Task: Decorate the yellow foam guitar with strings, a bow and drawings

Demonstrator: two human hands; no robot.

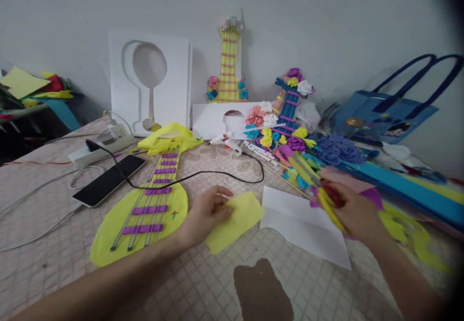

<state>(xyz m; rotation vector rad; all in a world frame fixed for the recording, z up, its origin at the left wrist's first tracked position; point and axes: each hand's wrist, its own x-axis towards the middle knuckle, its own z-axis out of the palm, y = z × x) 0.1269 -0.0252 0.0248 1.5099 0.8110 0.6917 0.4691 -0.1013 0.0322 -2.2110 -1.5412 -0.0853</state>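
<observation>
My left hand pinches the upper left edge of a yellow paper piece, just above the tabletop. In my right hand is a pair of scissors with red and yellow handles, pointing up and left and slightly blurred by motion. Between the two hands lies a folded white sheet. Left of my left hand, a yellow paper-covered lute shape lies flat, with purple bars and grey strings across it.
A black cable crosses the lute's neck to a glue gun. A phone and power strip lie left. Paper flowers, purple yarn and a blue bag stand right. White foam boards lean behind.
</observation>
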